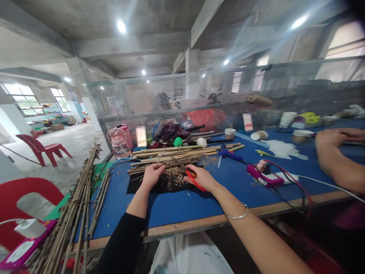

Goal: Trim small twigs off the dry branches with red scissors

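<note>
My right hand [201, 177] is closed around a pair of scissors [197, 185] with red-orange handles. Their blades point away and to the left, towards my other hand. With its thumb and fingers pinched together, my left hand [153, 176] grips a thin twig [160, 159], mostly hidden by the fingers. Between and beneath both hands lies a black cloth [135, 187], strewn with small cut plant pieces [172, 177]. Dry brown twigs [137, 167] lie along its far edge, with longer pale sticks [154, 153] just behind them.
Bundled long stalks [76, 201] lean across the table's left end. A blue glue gun [228, 153] and a purple power strip [265, 176] with cables sit to the right. Another person's arm [333, 160] rests at far right. A perforated metal screen [122, 99] stands behind.
</note>
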Action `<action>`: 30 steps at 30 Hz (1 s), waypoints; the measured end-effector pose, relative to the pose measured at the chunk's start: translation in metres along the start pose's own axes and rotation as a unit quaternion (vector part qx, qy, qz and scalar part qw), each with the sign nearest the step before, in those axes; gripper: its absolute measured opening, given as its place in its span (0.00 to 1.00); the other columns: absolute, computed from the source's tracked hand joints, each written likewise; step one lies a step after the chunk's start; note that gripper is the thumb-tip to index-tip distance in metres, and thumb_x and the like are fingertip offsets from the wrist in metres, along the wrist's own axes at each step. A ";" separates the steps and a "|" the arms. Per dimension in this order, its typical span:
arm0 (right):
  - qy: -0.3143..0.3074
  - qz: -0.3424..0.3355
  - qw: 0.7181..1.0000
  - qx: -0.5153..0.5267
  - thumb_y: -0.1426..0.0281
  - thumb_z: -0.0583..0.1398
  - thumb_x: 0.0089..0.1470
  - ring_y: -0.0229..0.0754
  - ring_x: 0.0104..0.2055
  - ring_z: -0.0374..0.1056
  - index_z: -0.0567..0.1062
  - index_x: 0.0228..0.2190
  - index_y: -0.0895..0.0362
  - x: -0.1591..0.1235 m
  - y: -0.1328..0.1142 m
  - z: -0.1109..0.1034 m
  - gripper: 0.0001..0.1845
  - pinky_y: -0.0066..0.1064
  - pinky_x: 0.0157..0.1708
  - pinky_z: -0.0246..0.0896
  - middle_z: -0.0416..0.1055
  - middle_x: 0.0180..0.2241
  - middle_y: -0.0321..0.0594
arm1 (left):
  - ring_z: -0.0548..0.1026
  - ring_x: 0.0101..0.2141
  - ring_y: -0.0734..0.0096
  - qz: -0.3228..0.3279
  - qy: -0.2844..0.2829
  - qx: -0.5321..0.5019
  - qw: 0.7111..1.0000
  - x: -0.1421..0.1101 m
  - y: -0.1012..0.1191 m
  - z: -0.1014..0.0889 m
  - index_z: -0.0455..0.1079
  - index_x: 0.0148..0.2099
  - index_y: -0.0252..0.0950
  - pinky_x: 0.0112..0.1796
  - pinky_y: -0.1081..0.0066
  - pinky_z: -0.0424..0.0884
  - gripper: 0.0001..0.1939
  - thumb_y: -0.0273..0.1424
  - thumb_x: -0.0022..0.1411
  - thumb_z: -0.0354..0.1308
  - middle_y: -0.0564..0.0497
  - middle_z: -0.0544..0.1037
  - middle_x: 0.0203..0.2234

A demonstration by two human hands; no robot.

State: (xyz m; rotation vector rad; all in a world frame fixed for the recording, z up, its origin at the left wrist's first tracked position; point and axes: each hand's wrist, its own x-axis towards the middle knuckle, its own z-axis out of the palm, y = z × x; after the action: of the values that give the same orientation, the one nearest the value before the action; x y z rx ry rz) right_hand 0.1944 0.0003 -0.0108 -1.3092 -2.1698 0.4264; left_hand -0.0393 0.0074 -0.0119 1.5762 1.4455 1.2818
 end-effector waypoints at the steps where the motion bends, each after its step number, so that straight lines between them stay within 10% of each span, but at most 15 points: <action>1: -0.004 0.002 1.000 -0.001 0.49 0.58 0.42 0.39 0.29 0.67 0.68 0.44 0.52 0.000 0.001 0.001 0.30 0.27 0.29 0.57 0.73 0.30 0.37 | 0.68 0.23 0.73 0.001 -0.005 -0.002 1.000 -0.001 0.001 0.000 0.73 0.32 0.31 0.27 0.74 0.60 0.18 0.42 0.48 0.56 0.51 0.73 0.20; 30: -0.007 -0.011 1.000 -0.006 0.51 0.58 0.43 0.43 0.35 0.68 0.71 0.42 0.52 -0.002 -0.002 -0.001 0.26 0.29 0.34 0.58 0.74 0.35 0.39 | 0.68 0.22 0.73 0.035 -0.007 0.005 0.999 0.001 -0.003 0.002 0.73 0.32 0.31 0.27 0.74 0.61 0.18 0.43 0.49 0.55 0.51 0.73 0.20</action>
State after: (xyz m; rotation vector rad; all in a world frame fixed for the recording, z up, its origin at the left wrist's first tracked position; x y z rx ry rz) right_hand 0.1941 -0.0027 -0.0094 -1.2902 -2.1994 0.4155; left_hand -0.0386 0.0091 -0.0151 1.6529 1.4023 1.3027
